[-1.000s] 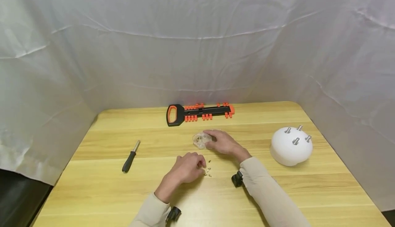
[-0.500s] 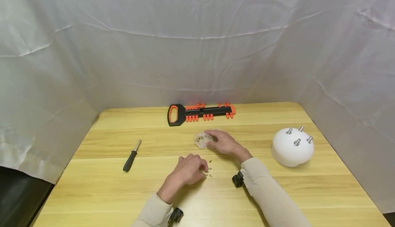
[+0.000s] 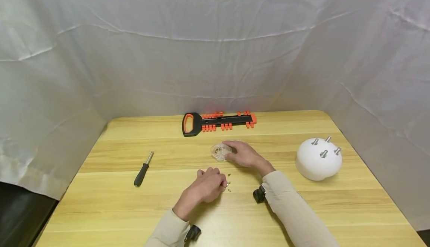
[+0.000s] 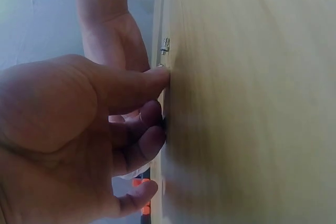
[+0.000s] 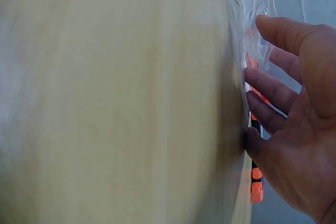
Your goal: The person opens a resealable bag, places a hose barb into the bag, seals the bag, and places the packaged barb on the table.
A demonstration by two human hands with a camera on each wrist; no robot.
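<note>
My left hand (image 3: 207, 185) is low over the table, thumb and fingertips drawn together at a small brass-coloured metal piece, mostly hidden by the fingers. Beside those fingertips lie several like it, such as a small metal piece (image 3: 229, 190) and, seen closer in the left wrist view, a screw-like piece (image 4: 165, 46). Further back, my right hand (image 3: 242, 154) holds the edge of a clear plastic bag (image 3: 219, 151) resting on the table, with more small metal pieces inside. The right wrist view shows the thumb on the crinkled bag (image 5: 253, 19) and its red seal line.
A screwdriver (image 3: 142, 172) with a black handle lies on the left. At the back is a black and orange holder (image 3: 225, 121) with a loop handle. A white round body (image 3: 317, 163) with metal bolts standing up sits on the right. Grey cloth (image 3: 215, 53) encloses the table.
My left hand has shifted slightly right, and its thumb and fingertips have closed together at a small metal piece. The right hand stays on the bag.
</note>
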